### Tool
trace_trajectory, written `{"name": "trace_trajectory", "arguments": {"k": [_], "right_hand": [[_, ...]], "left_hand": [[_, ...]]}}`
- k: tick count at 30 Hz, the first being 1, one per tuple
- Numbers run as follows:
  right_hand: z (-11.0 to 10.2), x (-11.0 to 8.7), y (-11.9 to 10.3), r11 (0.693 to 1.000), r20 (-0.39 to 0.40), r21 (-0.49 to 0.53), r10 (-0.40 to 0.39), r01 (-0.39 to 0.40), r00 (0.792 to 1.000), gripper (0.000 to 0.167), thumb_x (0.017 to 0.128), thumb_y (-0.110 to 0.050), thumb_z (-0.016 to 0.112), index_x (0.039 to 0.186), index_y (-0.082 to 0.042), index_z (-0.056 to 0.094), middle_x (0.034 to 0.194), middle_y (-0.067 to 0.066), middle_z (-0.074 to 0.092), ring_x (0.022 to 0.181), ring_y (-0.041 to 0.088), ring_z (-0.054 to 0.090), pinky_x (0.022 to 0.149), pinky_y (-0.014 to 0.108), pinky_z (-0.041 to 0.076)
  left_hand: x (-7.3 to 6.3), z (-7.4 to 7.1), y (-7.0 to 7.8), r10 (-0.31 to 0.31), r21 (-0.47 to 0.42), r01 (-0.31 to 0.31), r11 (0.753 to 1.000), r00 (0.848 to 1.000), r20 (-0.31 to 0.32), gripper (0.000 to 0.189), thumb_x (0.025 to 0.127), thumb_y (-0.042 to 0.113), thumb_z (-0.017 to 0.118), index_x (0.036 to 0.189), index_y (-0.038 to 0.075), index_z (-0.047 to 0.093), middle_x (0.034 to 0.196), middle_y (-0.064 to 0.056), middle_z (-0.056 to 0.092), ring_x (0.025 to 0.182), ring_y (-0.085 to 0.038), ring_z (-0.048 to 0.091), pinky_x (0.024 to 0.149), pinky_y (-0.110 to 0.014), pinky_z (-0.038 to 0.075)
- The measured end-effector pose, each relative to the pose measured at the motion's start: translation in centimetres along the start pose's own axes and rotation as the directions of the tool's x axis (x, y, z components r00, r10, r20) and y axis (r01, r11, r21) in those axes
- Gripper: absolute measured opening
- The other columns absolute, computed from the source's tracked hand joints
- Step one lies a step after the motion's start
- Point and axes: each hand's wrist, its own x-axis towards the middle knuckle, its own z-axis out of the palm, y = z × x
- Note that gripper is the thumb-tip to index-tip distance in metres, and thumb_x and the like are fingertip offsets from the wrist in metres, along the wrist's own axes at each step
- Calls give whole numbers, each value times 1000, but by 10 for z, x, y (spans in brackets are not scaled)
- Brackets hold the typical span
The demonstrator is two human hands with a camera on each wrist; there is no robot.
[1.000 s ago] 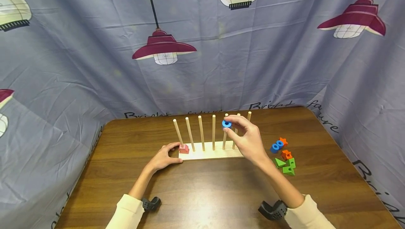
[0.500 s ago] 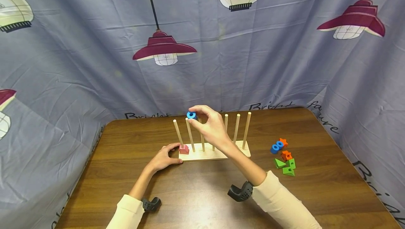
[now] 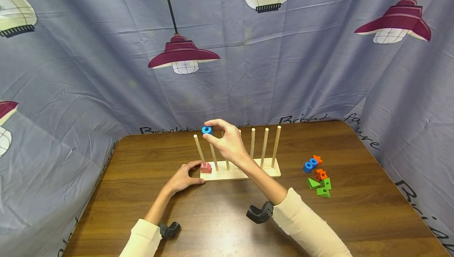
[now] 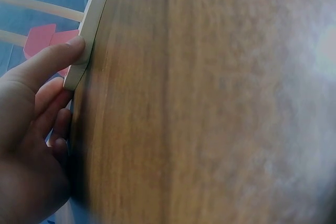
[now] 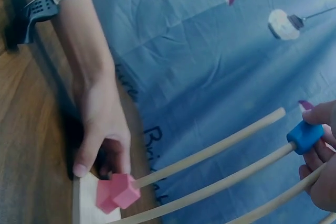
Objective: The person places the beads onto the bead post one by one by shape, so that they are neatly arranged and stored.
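My right hand pinches a blue round bead with a hole between thumb and fingers. The bead sits right at the top of the second peg from the left in the right wrist view; whether the peg tip is inside its hole I cannot tell. A wooden peg board carries a row of upright pegs. A pink block is at the foot of the leftmost peg. My left hand grips the board's left end, with the thumb against its front edge in the left wrist view.
On the table to the right lie two blue round beads, orange pieces, one star-shaped, and several green blocks. A printed curtain hangs behind the table.
My right hand has carried the blue bead leftward along the row, from the right-hand pegs to the top of the second peg. The left hand has stayed on the board's end.
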Motion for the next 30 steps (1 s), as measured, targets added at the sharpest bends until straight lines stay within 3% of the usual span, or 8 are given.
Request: {"name": "trace_trajectory", "arguments": {"k": [6, 15, 22, 30], "right_hand": [[2, -4, 9, 997, 4, 26, 71, -71, 997, 31, 83, -9, 80, 112, -6, 71, 109, 4, 70, 104, 22, 59, 93, 49, 43], [12, -16, 25, 977, -37, 143, 164, -158, 986, 34, 83, -10, 81, 114, -3, 67, 113, 5, 68, 109, 27, 59, 94, 44, 46], [22, -30, 48, 946, -42, 193, 274, -261, 961, 35, 82, -7, 81, 115, -1, 68, 113, 10, 67, 113, 30, 56, 101, 53, 39], [33, -48, 80, 901, -31, 198, 398, -385, 917, 30, 80, -1, 80, 109, -1, 71, 105, 10, 70, 105, 29, 62, 88, 41, 49]], "left_hand": [[0, 0, -2, 3, 7, -3, 1000, 1000, 0, 77, 77, 28, 87, 144, 9, 54, 136, -14, 55, 118, -31, 45, 99, -55, 38], [1, 0, 0, 7, 1, -7, 1000, 1000, -1, 76, 77, 28, 87, 143, 8, 55, 136, -14, 55, 119, -31, 45, 100, -55, 37], [0, 0, -1, 16, 11, -16, 1000, 1000, 4, 75, 77, 31, 86, 143, 9, 55, 143, -12, 52, 121, -32, 45, 100, -55, 37], [0, -1, -1, 16, -9, -16, 1000, 1000, 5, 75, 79, 27, 86, 144, 8, 54, 137, -13, 55, 121, -31, 45, 100, -55, 37]]}}
